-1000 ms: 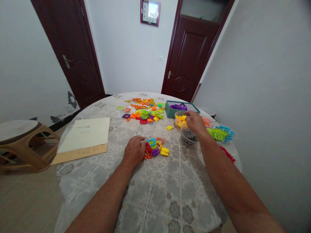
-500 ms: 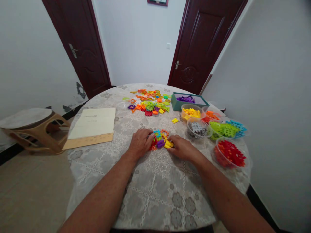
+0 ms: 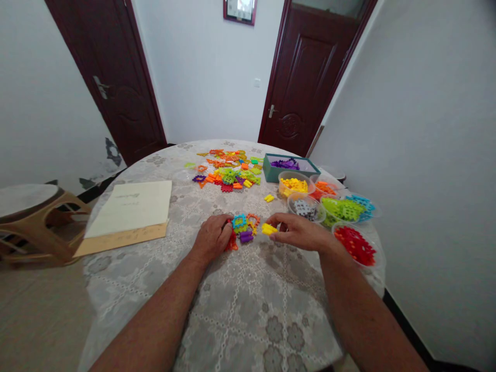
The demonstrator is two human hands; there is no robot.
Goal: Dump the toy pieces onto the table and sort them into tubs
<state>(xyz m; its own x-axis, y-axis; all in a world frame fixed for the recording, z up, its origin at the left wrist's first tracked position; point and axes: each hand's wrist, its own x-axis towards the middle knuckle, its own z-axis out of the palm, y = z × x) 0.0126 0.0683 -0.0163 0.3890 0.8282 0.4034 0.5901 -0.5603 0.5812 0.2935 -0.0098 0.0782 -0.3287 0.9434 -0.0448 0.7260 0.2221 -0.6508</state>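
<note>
A small cluster of interlocking plastic building pieces, in blue, green, orange, purple and red, lies on the table before me. My left hand grips its left side, with the fingers closed around the red pieces there. Between the thumb and fingertips of my right hand is a yellow building piece, held just right of the cluster and apart from it. Another yellow piece rests farther back on the tablecloth.
A loose pile of mixed pieces covers the far middle. At the right stand a green box of purple pieces and several clear tubs, among them one with red pieces. A paper pad lies left; a stool stands beyond the table.
My right hand has drawn the yellow piece away from the cluster, opening a gap between them. My left hand stays at the cluster. The camera view has shifted a little.
</note>
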